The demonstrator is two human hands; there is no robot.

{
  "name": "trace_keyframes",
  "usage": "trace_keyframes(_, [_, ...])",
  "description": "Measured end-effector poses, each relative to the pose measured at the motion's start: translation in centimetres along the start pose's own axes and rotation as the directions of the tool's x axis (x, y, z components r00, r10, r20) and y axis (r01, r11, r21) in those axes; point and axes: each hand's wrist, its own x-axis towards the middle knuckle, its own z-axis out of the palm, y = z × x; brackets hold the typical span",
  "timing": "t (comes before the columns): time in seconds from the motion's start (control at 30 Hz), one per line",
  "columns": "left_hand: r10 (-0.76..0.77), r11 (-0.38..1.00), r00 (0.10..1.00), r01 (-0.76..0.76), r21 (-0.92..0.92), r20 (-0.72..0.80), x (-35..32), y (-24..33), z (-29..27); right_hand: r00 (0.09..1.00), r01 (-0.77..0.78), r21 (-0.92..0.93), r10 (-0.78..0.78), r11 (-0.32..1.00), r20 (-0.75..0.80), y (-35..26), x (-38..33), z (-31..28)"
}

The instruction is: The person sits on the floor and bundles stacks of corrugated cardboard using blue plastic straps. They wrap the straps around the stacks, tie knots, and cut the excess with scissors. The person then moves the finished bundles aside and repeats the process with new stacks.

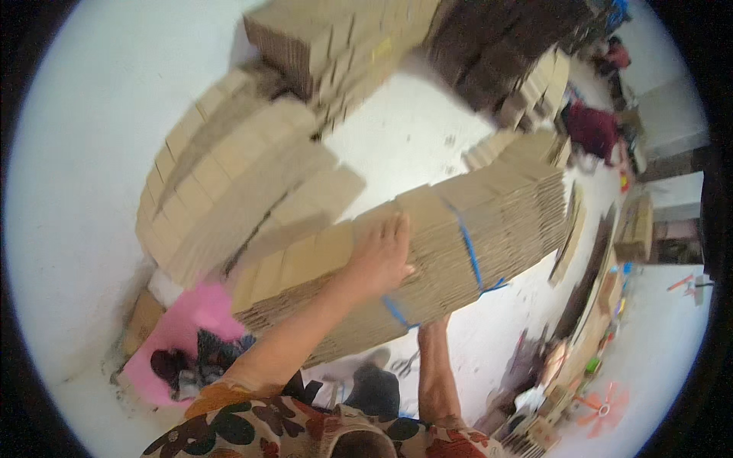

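Though blue strapping [469, 246] binds the cardboard bundle [437, 243], it seems unplaced: left hand [379, 258] clasps it, half-curled; right grip [435, 330] hidden.

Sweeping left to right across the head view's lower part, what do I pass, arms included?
Pink sheet → left hand on the cardboard bundle → right forearm → orange fan.

A cardboard bundle [508, 206] under the left hand [382, 256], the right hand [435, 330] at its near edge; cardboard stacks [225, 187] left and (over there, farther) ahead, scissors [405, 366] on the floor [378, 149].
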Motion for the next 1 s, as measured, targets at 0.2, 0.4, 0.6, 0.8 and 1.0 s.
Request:
trace_keyframes(0.2, [-0.145,0.988,0.983,0.15,0.042,-0.112,0.3,0.9,-11.2,0.941,0.064,0.187,-0.122,0.98,0.317,-3.8,0.0,10.3])
trace_keyframes(0.4, [-0.262,0.922,0.89,0.345,0.176,-0.374,2.0,-3.3,-18.5,0.77,-0.575,0.395,0.311,0.717,0.557,-7.2,1.3,20.0])
trace_keyframes(0.6, [-0.369,0.891,0.756,0.454,0.027,-0.541,5.9,-2.3,-31.7,0.435,-0.699,0.014,0.41,0.715,0.802,-13.7,6.4,27.3])
trace_keyframes(0.8, [-0.271,0.948,0.739,0.315,-0.04,-0.616,10.4,-2.9,-41.9,0.28,-0.537,-0.055,0.239,0.842,0.93,-19.1,9.8,36.0])
trace_keyframes(1.0, [-0.211,0.92,0.747,0.37,0.131,-0.631,20.5,-3.3,-46.1,0.379,-0.416,-0.089,0.262,0.905,0.887,-24.2,15.3,42.2])
